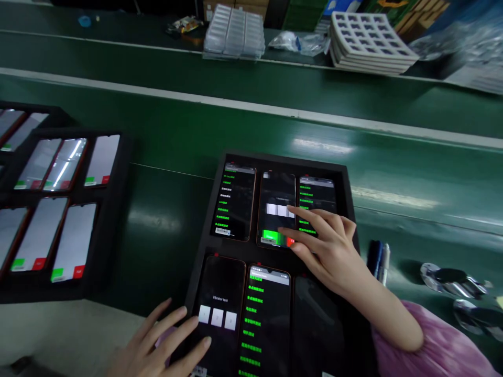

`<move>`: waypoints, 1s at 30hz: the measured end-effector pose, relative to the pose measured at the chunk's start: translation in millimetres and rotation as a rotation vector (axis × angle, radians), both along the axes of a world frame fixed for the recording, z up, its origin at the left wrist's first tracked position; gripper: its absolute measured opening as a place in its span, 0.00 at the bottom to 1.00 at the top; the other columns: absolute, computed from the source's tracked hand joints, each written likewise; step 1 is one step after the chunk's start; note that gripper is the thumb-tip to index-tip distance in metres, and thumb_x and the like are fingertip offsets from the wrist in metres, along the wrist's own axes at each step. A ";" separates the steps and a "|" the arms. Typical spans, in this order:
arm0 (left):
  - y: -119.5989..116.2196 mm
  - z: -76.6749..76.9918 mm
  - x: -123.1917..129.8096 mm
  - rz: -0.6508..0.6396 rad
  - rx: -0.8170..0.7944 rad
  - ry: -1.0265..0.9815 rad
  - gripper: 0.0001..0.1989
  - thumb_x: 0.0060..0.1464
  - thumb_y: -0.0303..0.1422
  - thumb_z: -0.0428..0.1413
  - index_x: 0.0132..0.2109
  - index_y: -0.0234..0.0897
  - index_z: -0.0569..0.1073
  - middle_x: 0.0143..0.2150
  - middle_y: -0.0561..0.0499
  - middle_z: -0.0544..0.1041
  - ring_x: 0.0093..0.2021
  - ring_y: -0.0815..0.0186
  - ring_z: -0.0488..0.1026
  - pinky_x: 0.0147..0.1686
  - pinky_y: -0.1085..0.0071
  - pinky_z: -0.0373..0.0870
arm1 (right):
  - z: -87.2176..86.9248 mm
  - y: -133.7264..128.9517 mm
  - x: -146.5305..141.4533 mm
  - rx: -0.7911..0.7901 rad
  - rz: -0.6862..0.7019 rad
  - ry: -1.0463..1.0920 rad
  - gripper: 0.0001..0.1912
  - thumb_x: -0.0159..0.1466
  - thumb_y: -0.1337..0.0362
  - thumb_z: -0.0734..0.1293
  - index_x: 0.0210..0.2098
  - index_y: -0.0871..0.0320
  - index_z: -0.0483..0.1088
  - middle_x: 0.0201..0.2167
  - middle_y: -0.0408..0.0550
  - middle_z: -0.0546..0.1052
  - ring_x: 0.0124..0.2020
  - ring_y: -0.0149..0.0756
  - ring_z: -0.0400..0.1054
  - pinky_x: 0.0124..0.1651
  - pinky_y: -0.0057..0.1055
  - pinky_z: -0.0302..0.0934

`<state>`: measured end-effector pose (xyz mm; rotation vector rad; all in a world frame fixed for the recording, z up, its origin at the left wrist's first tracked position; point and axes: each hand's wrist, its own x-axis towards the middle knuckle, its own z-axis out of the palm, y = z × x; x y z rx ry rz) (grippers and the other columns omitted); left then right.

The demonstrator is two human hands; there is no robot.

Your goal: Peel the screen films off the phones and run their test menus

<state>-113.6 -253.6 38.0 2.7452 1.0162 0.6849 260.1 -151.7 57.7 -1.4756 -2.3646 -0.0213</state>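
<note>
Pens (376, 259) lie beside the black tray (286, 161); my open right hand (332, 251) partly hides the middle far phone (274, 222), its top and long side pointing away; my left hand (159, 348) is open.

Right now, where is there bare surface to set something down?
Bare green bench lies between the left tray and the phone tray under the right hand, and beyond it, up to the pale strip. Crowded: that phone tray, right of it by the pens, and the back with stacked trays.
</note>
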 end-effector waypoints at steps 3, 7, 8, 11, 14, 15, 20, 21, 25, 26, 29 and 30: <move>1.7 5.9 -2.3 -0.043 -0.025 0.060 0.15 0.70 0.30 0.52 0.53 0.48 0.83 0.51 0.55 0.80 0.57 0.63 0.73 0.77 0.62 0.52 | -5.1 0.6 -0.1 0.007 -0.007 -0.007 0.22 0.78 0.53 0.57 0.49 0.47 0.82 0.63 0.51 0.75 0.59 0.50 0.66 0.54 0.49 0.54; 2.9 12.4 -4.3 -0.037 -0.072 0.051 0.15 0.66 0.30 0.54 0.54 0.45 0.83 0.53 0.51 0.80 0.59 0.59 0.72 0.76 0.56 0.53 | -7.3 1.4 0.4 0.000 0.000 -0.025 0.21 0.78 0.53 0.57 0.49 0.47 0.82 0.64 0.52 0.75 0.58 0.55 0.67 0.53 0.53 0.55; 2.8 13.3 -4.3 -0.036 -0.082 0.048 0.15 0.65 0.31 0.55 0.54 0.44 0.82 0.53 0.50 0.80 0.59 0.58 0.71 0.76 0.54 0.53 | -7.5 1.2 0.6 0.003 0.007 -0.029 0.21 0.78 0.54 0.57 0.49 0.48 0.83 0.63 0.52 0.75 0.58 0.56 0.67 0.53 0.55 0.55; 2.5 14.9 -3.0 -0.038 -0.084 0.057 0.16 0.64 0.35 0.57 0.56 0.42 0.81 0.53 0.46 0.80 0.58 0.56 0.72 0.74 0.50 0.57 | -9.7 1.3 1.6 0.014 0.024 -0.034 0.20 0.77 0.55 0.58 0.49 0.50 0.83 0.62 0.55 0.76 0.57 0.62 0.67 0.52 0.58 0.55; 4.4 18.5 1.1 0.036 -0.061 0.081 0.18 0.65 0.39 0.57 0.57 0.38 0.80 0.54 0.43 0.80 0.56 0.55 0.73 0.73 0.47 0.56 | -13.9 2.3 2.1 0.026 0.034 -0.016 0.20 0.77 0.55 0.58 0.48 0.52 0.82 0.61 0.56 0.76 0.56 0.62 0.67 0.52 0.59 0.56; 6.7 20.8 2.9 0.064 -0.045 0.079 0.18 0.65 0.39 0.56 0.57 0.38 0.79 0.55 0.43 0.79 0.57 0.55 0.73 0.74 0.46 0.55 | -15.1 2.7 2.0 0.045 0.039 -0.009 0.21 0.77 0.55 0.58 0.47 0.51 0.82 0.60 0.56 0.77 0.56 0.61 0.67 0.52 0.58 0.57; 49.7 32.9 14.7 0.142 0.016 0.039 0.21 0.68 0.38 0.54 0.64 0.38 0.74 0.60 0.41 0.75 0.63 0.52 0.69 0.73 0.44 0.55 | -15.6 5.1 -0.8 0.084 0.043 -0.020 0.21 0.77 0.55 0.58 0.45 0.52 0.83 0.59 0.56 0.78 0.54 0.59 0.68 0.50 0.56 0.56; 66.0 32.8 18.4 0.156 -0.004 0.054 0.22 0.68 0.39 0.54 0.66 0.39 0.73 0.63 0.40 0.73 0.64 0.52 0.68 0.73 0.43 0.54 | -15.1 5.2 -1.3 0.092 0.047 -0.028 0.21 0.77 0.56 0.59 0.44 0.53 0.83 0.58 0.56 0.78 0.53 0.59 0.69 0.50 0.55 0.56; 142.6 21.7 39.4 0.202 -0.092 0.115 0.20 0.69 0.46 0.53 0.61 0.48 0.78 0.71 0.41 0.65 0.71 0.41 0.60 0.69 0.23 0.42 | -14.7 4.6 -2.1 0.126 0.051 -0.051 0.20 0.77 0.56 0.59 0.45 0.52 0.83 0.57 0.55 0.79 0.52 0.56 0.71 0.50 0.53 0.55; 160.7 18.4 45.3 0.210 -0.119 0.128 0.20 0.70 0.47 0.53 0.61 0.49 0.79 0.73 0.42 0.64 0.72 0.39 0.58 0.67 0.19 0.40 | -15.2 4.3 -2.0 0.123 0.048 -0.050 0.20 0.77 0.56 0.59 0.46 0.52 0.83 0.58 0.55 0.79 0.53 0.56 0.70 0.51 0.53 0.54; 201.2 14.8 59.0 0.219 -0.195 0.147 0.20 0.72 0.47 0.51 0.62 0.51 0.78 0.74 0.44 0.62 0.73 0.40 0.55 0.67 0.19 0.40 | -17.1 3.9 -1.6 0.123 0.036 -0.036 0.22 0.78 0.54 0.57 0.46 0.52 0.83 0.59 0.55 0.78 0.54 0.55 0.70 0.51 0.53 0.54; 209.0 15.9 61.3 0.215 -0.214 0.150 0.20 0.72 0.46 0.50 0.63 0.51 0.77 0.74 0.45 0.62 0.73 0.42 0.55 0.68 0.20 0.41 | -17.7 3.9 -1.5 0.126 0.033 -0.030 0.22 0.78 0.54 0.58 0.46 0.52 0.83 0.58 0.54 0.78 0.54 0.55 0.70 0.51 0.53 0.54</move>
